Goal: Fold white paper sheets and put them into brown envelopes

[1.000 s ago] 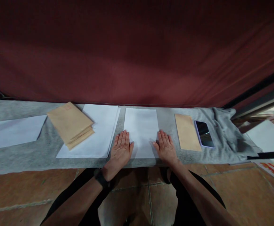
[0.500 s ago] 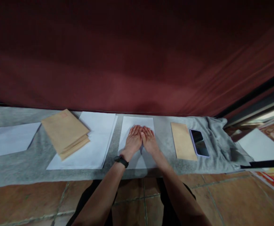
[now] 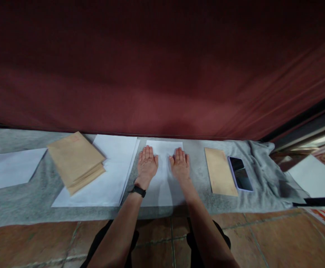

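A white sheet of paper lies flat on the grey cloth in front of me. My left hand rests palm down over its left edge, fingers stretched out. On the right edge of the same sheet lies my right hand, also flat with its fingers extended. Neither hand grips anything. To the left is a stack of white paper, with several brown envelopes fanned on top of it. A single brown envelope lies to the right of my right hand.
A phone in a pale purple case lies beside the single envelope. Another white sheet is at the far left. Grey cloth covers the narrow surface, bunched at its right end. A dark red fabric wall rises behind.
My hands have slid apart from the middle of the sheet, the left one toward its left edge and the right one toward its right edge. The view has shifted slightly.
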`<state>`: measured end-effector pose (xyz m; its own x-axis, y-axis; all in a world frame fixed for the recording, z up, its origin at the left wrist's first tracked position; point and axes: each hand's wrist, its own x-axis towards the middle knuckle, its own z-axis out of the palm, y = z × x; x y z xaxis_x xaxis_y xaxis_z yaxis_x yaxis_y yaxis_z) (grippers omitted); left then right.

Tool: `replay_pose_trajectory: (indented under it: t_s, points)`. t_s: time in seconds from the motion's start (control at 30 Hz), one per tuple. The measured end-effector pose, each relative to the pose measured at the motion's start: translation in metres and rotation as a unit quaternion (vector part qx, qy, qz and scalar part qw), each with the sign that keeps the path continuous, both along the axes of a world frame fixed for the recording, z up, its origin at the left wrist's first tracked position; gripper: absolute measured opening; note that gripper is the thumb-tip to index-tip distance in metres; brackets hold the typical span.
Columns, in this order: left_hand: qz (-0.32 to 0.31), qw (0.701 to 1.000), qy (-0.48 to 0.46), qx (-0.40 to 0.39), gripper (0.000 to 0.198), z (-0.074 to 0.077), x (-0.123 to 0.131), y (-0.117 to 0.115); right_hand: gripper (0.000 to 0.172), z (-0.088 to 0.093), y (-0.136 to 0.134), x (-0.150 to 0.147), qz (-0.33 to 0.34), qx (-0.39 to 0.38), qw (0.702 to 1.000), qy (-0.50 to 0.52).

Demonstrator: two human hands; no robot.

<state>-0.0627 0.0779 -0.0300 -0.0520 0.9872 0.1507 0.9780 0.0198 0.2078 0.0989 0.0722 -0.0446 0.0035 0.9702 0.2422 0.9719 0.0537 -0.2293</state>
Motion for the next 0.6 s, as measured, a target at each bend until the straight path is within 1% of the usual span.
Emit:
replay_pose_trajectory:
  t_s: [0.1, 0.2, 0.3, 0.37, 0.43, 0.5, 0.6]
  points:
    - [0.014, 1.000, -0.004, 0.018, 0.062, -0.001, -0.009, -0.001, 0.061, -0.006, 0.001, 0.011, -0.028, 0.020, 0.999, -0.002]
    - [0.015, 0.999, -0.014, 0.035, 0.061, -0.001, -0.014, -0.002, 0.061, -0.007, 0.001, 0.020, -0.036, 0.045, 0.998, 0.008]
    - [0.004, 0.999, -0.029, 0.046, 0.060, 0.002, -0.013, -0.005, 0.061, -0.005, -0.002, 0.023, -0.034, 0.043, 0.998, 0.012]
    - [-0.005, 0.998, -0.039, 0.049, 0.060, 0.005, -0.009, -0.010, 0.062, -0.001, -0.006, 0.019, -0.030, 0.033, 0.999, 0.015]
    - [-0.024, 0.997, -0.044, 0.051, 0.059, 0.009, -0.002, -0.016, 0.061, 0.004, -0.010, 0.011, -0.003, 0.022, 1.000, 0.022]
    - [-0.067, 0.996, -0.041, 0.042, 0.059, 0.011, 0.006, -0.023, 0.059, 0.008, -0.016, 0.001, 0.043, 0.003, 0.999, 0.027]
    - [-0.125, 0.992, -0.029, -0.008, 0.058, 0.012, 0.015, -0.031, 0.055, 0.014, -0.024, -0.012, 0.097, -0.044, 0.994, 0.024]
